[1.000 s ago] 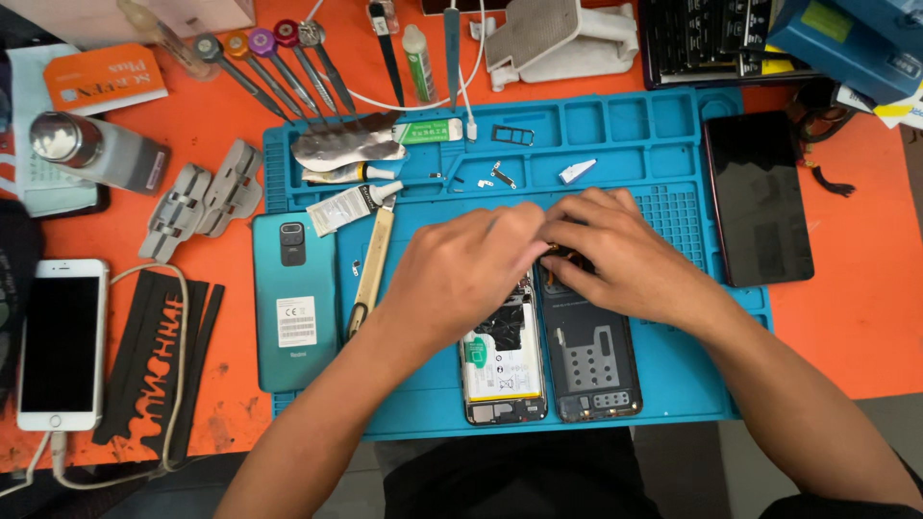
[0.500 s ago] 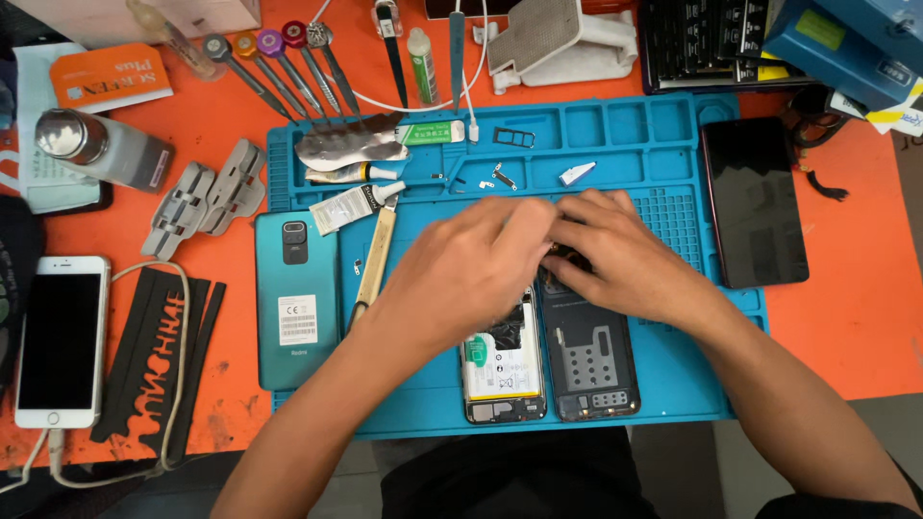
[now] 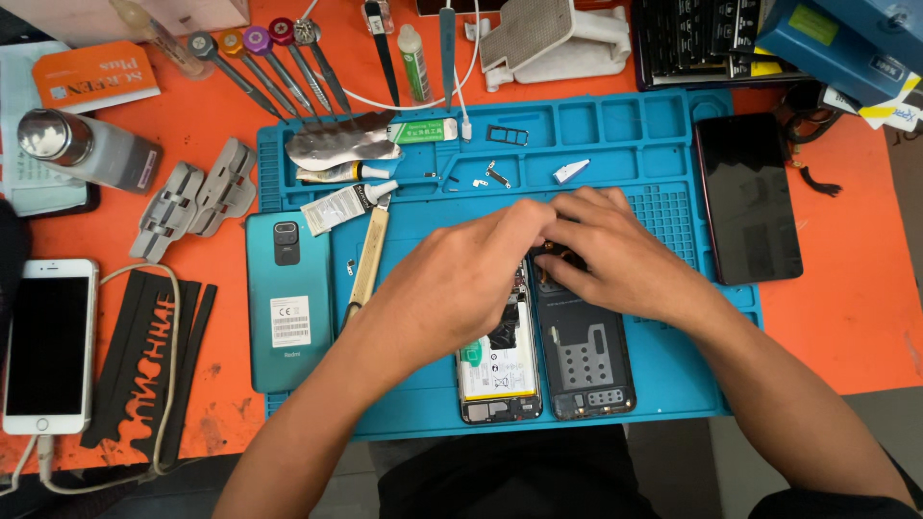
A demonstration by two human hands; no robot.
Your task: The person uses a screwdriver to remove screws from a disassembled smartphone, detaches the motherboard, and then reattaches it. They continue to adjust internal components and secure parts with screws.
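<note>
On the blue repair mat lie an opened phone body with its battery showing and, right of it, a dark inner frame. My left hand rests over the top of the opened phone. My right hand sits over the upper end of the dark frame, its fingers pinched on a small dark part there. The fingertips of both hands meet above the two pieces, and what lies under them is hidden.
A teal back cover and a wooden-handled tool lie left of my hands. A dark screen panel lies at right. Screwdrivers, glue tubes, a metal canister, grey clamps and a white phone sit on the orange table.
Both hands stay on the upper ends of the two phone pieces, with only small finger movements. Nothing else has moved.
</note>
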